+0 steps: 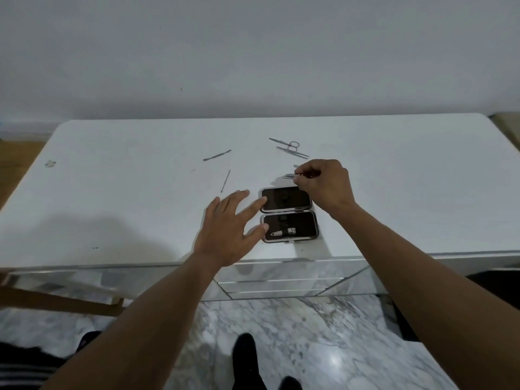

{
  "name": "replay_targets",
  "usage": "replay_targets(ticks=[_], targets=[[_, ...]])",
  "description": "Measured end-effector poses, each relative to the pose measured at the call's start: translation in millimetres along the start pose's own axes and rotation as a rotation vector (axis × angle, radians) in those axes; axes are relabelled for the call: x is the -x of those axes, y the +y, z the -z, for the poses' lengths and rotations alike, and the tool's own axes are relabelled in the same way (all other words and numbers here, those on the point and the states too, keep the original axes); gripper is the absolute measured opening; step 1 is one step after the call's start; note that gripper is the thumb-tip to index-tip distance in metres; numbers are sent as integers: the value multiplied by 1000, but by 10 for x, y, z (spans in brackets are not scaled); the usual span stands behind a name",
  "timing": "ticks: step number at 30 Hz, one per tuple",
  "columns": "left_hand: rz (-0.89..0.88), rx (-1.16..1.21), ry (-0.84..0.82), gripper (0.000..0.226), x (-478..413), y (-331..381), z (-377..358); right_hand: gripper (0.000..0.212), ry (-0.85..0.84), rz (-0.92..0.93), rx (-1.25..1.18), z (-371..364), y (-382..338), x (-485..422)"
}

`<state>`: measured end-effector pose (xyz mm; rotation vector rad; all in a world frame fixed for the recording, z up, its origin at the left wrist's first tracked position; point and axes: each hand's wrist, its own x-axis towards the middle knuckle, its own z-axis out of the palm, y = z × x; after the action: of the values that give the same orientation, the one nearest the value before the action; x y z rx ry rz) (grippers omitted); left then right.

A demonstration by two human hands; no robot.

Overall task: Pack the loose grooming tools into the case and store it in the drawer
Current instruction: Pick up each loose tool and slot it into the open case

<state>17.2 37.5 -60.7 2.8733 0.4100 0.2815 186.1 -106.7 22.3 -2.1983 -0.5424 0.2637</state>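
On the white tabletop (112, 192), at about ten o'clock from the open case (295, 223), a slim cuticle pusher (217, 155) and a thin needle-like probe (225, 181) lie loose, well apart from the case. The left hand (228, 229) is spread flat, one fingertip and the thumb touching the case's nine o'clock edge and holding nothing. The case lies open in two dark halves near the table's front edge, with a nail clipper (284, 232) strapped into the nearer half. At twelve o'clock, farther back, small scissors (291, 144) and tweezers (292, 152) lie touching each other. The right hand (326, 187), at about one o'clock, pinches a small flat metal tool (289, 176) between thumb and fingertips just beyond the far half. The likeliest slip is that tool: it is smooth and held only by its end, so it could twist out while being threaded under a loop that is hard to see in the dark lining. Pushing it in sideways could skid the lightly steadied case toward six o'clock and off the edge, above the mirrored drawer (281, 282). The probe looks ready to roll if brushed.
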Motion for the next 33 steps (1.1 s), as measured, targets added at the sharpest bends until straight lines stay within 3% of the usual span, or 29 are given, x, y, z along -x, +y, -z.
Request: replay_targets(ticks=[9, 16, 33], targets=[[-13, 43, -14, 63, 5, -37, -2, 4, -144, 69, 60, 194, 149, 327], [-11, 39, -17, 66, 1, -49, -9, 13, -226, 183, 269, 168, 290, 461], [-8, 59, -7, 65, 4, -53, -18, 20, -255, 350, 436, 51, 310, 526]])
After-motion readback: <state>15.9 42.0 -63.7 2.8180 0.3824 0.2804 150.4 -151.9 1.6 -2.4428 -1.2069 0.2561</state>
